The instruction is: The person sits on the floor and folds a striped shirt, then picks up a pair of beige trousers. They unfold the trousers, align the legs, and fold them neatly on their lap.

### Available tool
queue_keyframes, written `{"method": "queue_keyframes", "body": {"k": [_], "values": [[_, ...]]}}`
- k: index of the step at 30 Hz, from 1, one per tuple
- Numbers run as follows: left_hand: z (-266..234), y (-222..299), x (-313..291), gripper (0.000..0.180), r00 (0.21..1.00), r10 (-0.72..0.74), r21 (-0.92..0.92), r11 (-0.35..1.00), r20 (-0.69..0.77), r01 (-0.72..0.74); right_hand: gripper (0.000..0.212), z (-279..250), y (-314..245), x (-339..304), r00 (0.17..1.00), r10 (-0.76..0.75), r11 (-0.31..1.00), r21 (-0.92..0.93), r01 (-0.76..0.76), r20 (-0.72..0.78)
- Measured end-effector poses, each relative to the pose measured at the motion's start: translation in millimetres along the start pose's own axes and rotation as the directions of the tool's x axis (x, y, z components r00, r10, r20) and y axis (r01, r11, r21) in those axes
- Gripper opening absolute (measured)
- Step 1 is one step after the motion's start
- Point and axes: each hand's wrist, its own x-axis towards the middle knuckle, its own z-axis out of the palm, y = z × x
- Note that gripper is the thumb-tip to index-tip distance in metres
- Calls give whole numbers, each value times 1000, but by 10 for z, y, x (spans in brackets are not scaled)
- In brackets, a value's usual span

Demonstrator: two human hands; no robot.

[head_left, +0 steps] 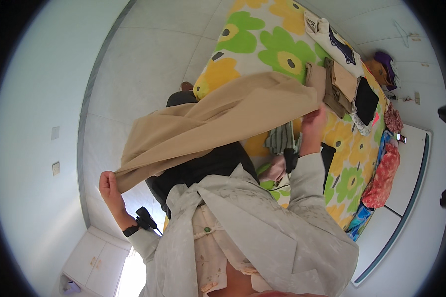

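Note:
A pair of tan trousers [223, 111] is stretched out across my lap, one end in each hand. My left hand [112, 192] is closed on the end at the left, out over the floor. Up at the right, my right hand [313, 123] grips the other end above the bed; its fingertips are partly hidden. The cloth hangs in long lengthwise folds between them. Just below my right hand lie a striped grey-green cloth [281, 138] and a pink cloth [274, 171].
Beneath the clothes is a bed [282, 52] with a green and yellow flowered sheet. Folded brown and beige garments [338, 84], a black folded garment [366, 101] and a white garment with dark trim [332, 42] lie on it. A red patterned bundle [384, 175] rests along its far right edge.

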Motion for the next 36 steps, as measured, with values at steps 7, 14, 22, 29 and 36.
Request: {"method": "queue_keyframes", "body": {"k": [7,14,22,29,36], "values": [[104,-22,-5,21,967,-110,-28,992,229,119,21,934,-371,574,987,-18,998,-60,28,161],[346,-266,-76,21,962,-176,132,980,209,150,21,1116,417,598,902,216,911,-409,-49,373],[390,-343,-5,20,922,-231,131,971,310,199,16,24,1021,30,936,324,839,-499,-217,138],[334,-430,86,14,884,-291,135,956,366,259,16,-387,1258,-375,821,571,696,-540,-473,16],[320,-436,25,12,903,-250,130,967,348,218,17,22,1436,-167,875,484,714,-587,-382,19]]}}
